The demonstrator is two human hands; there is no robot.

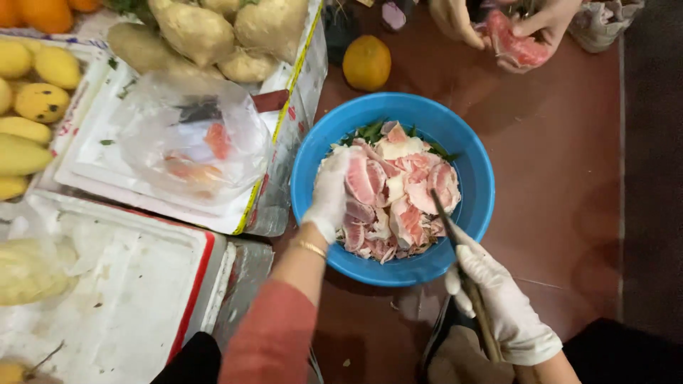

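Note:
A blue plastic bowl point(482, 178) stands on the reddish floor, filled with pink pomelo flesh and white peel scraps point(409, 203) over some green leaves. My left hand point(329, 193), in a white glove, reaches into the bowl and grips a pink pomelo segment point(361, 179). My right hand point(501, 302), also gloved, holds a dark-bladed knife point(455, 249) whose tip points into the bowl over the scraps.
Another person's hands point(530, 25) at the top hold a pink pomelo piece. An orange fruit point(366, 62) lies behind the bowl. White foam boxes point(135, 284) on the left carry a clear plastic bag point(192, 142), pale roots point(213, 32) and yellow mangoes point(35, 78).

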